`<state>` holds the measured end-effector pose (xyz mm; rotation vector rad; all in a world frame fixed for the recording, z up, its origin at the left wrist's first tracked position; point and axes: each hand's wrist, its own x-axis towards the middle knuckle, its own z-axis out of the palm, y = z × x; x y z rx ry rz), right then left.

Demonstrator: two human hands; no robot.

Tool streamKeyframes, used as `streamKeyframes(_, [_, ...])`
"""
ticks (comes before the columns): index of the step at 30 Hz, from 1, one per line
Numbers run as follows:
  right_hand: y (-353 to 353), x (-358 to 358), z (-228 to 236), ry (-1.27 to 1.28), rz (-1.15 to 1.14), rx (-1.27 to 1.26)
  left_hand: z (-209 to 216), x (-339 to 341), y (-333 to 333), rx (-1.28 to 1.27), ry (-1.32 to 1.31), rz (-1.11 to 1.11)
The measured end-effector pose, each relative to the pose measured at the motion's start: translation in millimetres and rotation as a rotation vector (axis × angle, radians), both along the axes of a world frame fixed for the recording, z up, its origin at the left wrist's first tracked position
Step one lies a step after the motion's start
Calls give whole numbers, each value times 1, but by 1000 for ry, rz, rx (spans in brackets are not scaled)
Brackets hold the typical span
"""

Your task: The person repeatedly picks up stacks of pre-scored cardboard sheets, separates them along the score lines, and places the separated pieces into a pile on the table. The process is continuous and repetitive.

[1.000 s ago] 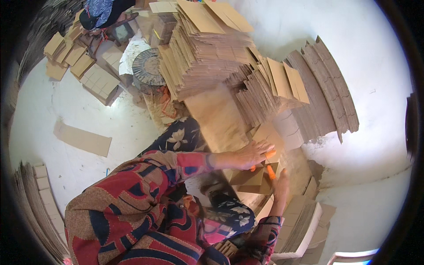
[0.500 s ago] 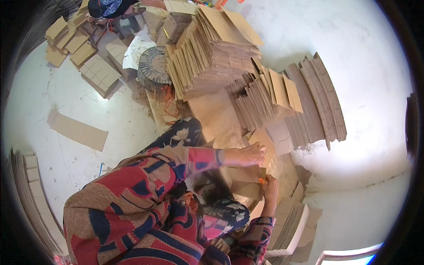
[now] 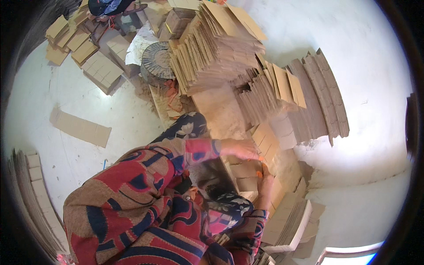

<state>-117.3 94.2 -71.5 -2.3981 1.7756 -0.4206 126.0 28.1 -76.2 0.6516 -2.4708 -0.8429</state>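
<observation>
Low in front of me, both hands come together over small brown cardboard pieces (image 3: 247, 171). My left hand (image 3: 243, 149) reaches across from the left, its fingers bent down and drawn together at the right hand's fingertips. What it pinches, if anything, is too small to make out. My right hand (image 3: 266, 171) comes up from below, closed at the right edge of a cardboard piece, with bright orange wrapping at its fingers. Just beyond the hands lies a flat, creased cardboard sheet (image 3: 266, 140).
Ahead rises a tall stack of cardboard sheets (image 3: 198, 62), with more stacks (image 3: 316, 97) to its right. A dark ribbed round object (image 3: 157, 60) stands beside it. One loose strip (image 3: 81, 127) lies on the left floor. More stacked cardboard (image 3: 293, 225) is at lower right. Another person (image 3: 108, 6) sits far left.
My left hand has come down and slightly left, from above the cardboard to the right hand's fingertips. My right hand has moved slightly up and left. The view has shifted a little.
</observation>
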Motion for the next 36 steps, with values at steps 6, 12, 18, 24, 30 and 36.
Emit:
streamKeyframes(6, [-8, -23, -21, -145, 42, 119, -57, -28, -7, -484, 426, 11])
streamKeyframes(12, [19, 10, 5, 71, 23, 96, -41, -9, 16, -298, 327, -46])
streamKeyframes(18, [6, 17, -8, 14, 119, 77, -63, 5, 2, -448, 502, -102])
streamKeyframes(24, [56, 37, 31, 379, -197, -461, 19, -8, 30, -734, -62, -84])
streamKeyframes(30, [75, 35, 25, 193, -372, -904, 90, 5, 3, -1260, 83, 252])
streamKeyframes(36, [92, -1, -77, 134, -428, -457, 125, -6, -119, -1334, -47, 598])
